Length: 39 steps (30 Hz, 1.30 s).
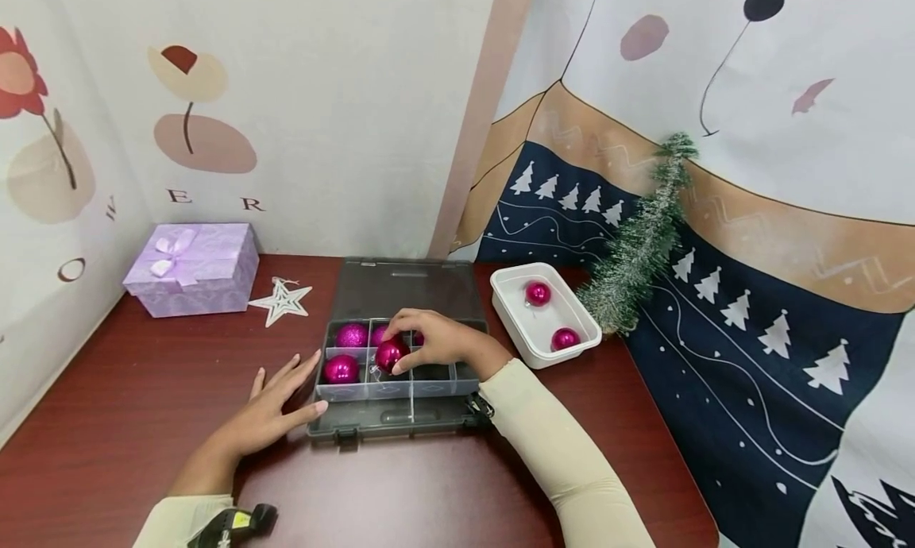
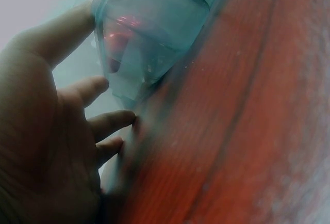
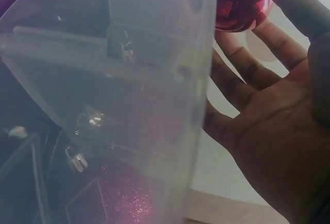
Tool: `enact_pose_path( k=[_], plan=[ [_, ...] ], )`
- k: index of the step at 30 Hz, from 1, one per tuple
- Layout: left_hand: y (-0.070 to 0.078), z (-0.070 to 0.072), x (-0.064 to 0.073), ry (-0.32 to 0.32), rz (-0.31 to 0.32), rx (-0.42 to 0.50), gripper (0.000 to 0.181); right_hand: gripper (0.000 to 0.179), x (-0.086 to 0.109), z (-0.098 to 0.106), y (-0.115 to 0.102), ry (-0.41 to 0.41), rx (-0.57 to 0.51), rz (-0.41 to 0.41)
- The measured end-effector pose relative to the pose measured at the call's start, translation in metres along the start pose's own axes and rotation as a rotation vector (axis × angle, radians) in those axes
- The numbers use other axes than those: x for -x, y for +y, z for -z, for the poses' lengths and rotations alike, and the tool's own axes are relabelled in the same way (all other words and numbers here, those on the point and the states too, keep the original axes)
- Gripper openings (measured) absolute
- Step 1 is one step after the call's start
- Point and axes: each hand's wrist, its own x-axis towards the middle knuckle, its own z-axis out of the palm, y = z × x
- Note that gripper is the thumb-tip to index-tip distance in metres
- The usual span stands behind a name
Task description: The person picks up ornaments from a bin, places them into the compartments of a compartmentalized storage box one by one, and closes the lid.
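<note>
My right hand (image 1: 442, 340) pinches a shiny magenta Christmas ball (image 1: 389, 356) between thumb and fingers, over the front middle compartment of a divided plastic organizer box (image 1: 364, 415). In the right wrist view the shiny ball (image 3: 240, 2) shows beside the box's clear wall (image 3: 160, 59). A glittery ball (image 1: 352, 335) fills the back left compartment and a shiny ball (image 1: 341, 368) the front left one. Two more balls in the back row are partly hidden by my right hand. With fingers spread, my left hand (image 1: 268, 417) rests at the box's left side.
Right of the box, a white tub (image 1: 511, 318) holds two shiny balls (image 1: 538, 293). Behind it leans a small frosted Christmas tree (image 1: 639, 246). A white star ornament (image 1: 281, 302) and a lilac gift box (image 1: 193, 270) are at the back left. The organizer's lid (image 1: 407, 290) lies back toward the wall.
</note>
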Motion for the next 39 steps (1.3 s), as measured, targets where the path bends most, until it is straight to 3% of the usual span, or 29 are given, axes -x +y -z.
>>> enact_pose_path(
  k=[6, 22, 28, 33, 39],
  plan=[
    [0.0, 0.0, 0.0, -0.005, 0.002, -0.014, 0.086, 0.05, -0.002, -0.003, -0.001, -0.043, 0.036, -0.029],
    [0.002, 0.0, 0.0, 0.001, 0.001, -0.001, 0.086, 0.051, -0.001, -0.007, -0.005, -0.062, 0.175, -0.073],
    [0.001, 0.0, 0.001, 0.0, 0.001, -0.003, 0.086, 0.055, 0.0, -0.005, -0.005, -0.06, 0.143, -0.089],
    [0.0, 0.0, -0.002, 0.007, -0.009, -0.008, 0.086, 0.057, 0.004, 0.004, -0.002, -0.019, 0.11, -0.099],
    [0.0, 0.001, -0.002, -0.003, -0.002, 0.0, 0.086, 0.054, 0.017, 0.017, 0.007, 0.087, 0.028, -0.052]
  ],
)
